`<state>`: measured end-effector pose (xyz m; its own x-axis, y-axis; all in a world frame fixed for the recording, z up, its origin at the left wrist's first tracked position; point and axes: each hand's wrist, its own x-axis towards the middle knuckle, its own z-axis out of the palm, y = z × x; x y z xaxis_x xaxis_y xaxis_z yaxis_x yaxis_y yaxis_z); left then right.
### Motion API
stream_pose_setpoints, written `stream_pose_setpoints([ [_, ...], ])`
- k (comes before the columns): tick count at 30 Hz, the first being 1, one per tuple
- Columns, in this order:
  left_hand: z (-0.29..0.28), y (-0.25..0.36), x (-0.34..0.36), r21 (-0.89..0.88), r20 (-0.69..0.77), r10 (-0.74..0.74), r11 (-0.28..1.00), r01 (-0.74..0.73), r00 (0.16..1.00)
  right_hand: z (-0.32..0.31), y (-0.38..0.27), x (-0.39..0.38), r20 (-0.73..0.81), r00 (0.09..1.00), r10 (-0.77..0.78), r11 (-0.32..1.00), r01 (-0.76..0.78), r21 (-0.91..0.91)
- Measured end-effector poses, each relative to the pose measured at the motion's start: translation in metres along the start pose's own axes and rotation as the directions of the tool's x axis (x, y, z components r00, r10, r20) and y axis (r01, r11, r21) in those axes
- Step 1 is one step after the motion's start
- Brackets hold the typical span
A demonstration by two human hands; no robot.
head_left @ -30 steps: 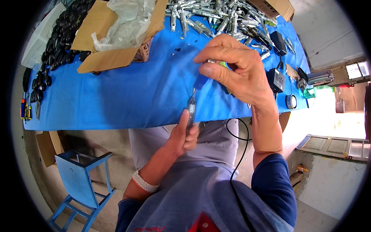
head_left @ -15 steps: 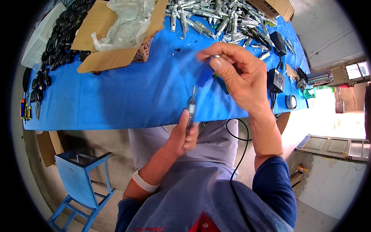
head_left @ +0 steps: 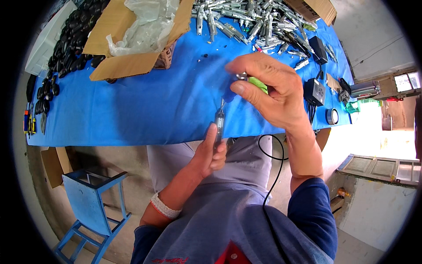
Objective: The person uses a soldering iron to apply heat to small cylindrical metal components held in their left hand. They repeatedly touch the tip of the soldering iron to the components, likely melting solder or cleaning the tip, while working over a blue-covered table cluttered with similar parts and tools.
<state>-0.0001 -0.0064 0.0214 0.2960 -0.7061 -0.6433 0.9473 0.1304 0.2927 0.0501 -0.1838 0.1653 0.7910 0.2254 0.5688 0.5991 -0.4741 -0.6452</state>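
My left hand [head_left: 208, 159] is closed around a slim grey metal part [head_left: 220, 118], which it holds upright just past the table's front edge. Above it, my right hand [head_left: 272, 88] grips a screwdriver [head_left: 228, 95] with a blue handle and a round metal cap. The tool's thin shaft points down and its tip meets the upper end of the metal part. The index fingertip and the handle are blurred by motion, and the thumb lies beside the cap. A green thing [head_left: 258, 84] shows partly behind my right hand.
A pile of similar metal parts [head_left: 246, 26] lies at the far side of the blue-covered table [head_left: 145, 105]. An open cardboard box [head_left: 127, 66] holds clear plastic bags. Black casings [head_left: 70, 48] are heaped at the left. Chargers and a tape roll [head_left: 332, 116] lie right.
The screwdriver and its cap have turned and dipped slightly, and my right fingers have shifted around it. The metal part in my left hand stays nearly in place.
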Motion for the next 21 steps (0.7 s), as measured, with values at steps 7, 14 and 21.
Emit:
stream_pose_setpoints([
  [7, -0.002, -0.001, 0.001, -0.005, 0.02, 0.008, 1.0, -0.008, 1.0, 0.002, -0.005, -0.006, -0.04, 0.987, 0.159, 0.977, -0.151, 0.151],
  [14, -0.001, 0.0, 0.001, 0.002, 0.011, 0.001, 1.0, -0.001, 1.0, 0.006, -0.006, -0.005, -0.144, 0.986, 0.086, 0.993, -0.097, -0.07],
  [21, -0.002, -0.002, 0.002, 0.0, -0.002, 0.006, 1.0, -0.006, 1.0, 0.001, -0.001, -0.006, -0.107, 0.989, 0.099, 0.99, -0.088, 0.106],
])
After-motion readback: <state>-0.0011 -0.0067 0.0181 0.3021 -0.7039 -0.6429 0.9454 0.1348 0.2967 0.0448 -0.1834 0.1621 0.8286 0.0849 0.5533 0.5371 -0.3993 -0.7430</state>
